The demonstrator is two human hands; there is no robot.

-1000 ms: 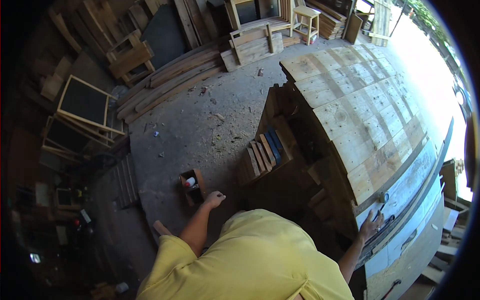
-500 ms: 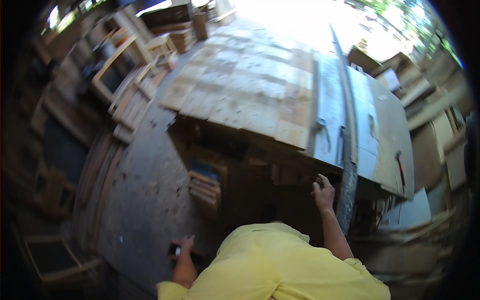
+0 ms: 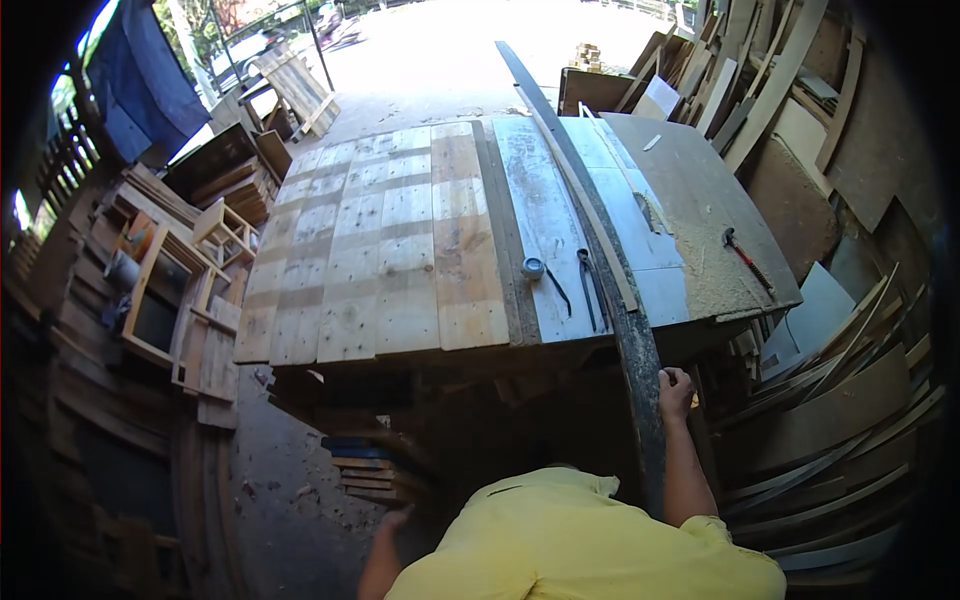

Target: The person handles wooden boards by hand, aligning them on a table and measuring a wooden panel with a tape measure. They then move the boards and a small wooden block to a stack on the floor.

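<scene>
A long dark plank [image 3: 640,390] with a paint-flecked surface lies lengthwise across the bench, its near end sticking out toward my body. My right hand [image 3: 677,395] is at the plank's right edge, fingers curled closed; what they hold, if anything, is hidden. Low on the left, my left hand [image 3: 395,519] is smeared by motion, beside a blurred brownish shape that I cannot make out. Just beyond it sits a stack of short wood pieces [image 3: 365,478]. A thin wooden strip [image 3: 580,195] runs along the dark plank.
On the plank-topped bench [image 3: 390,250] are a round tape measure [image 3: 532,268], dark pincers [image 3: 592,290], a red-handled hammer [image 3: 748,262] and sawdust. Boards [image 3: 800,190] lean on the right. Wooden frames [image 3: 155,285] and a small stool [image 3: 222,235] stand left.
The view has swung and sharpened. My right hand has gone from the plank's left side to its right edge, its fingers now curled. A dark object by my left hand no longer shows clearly.
</scene>
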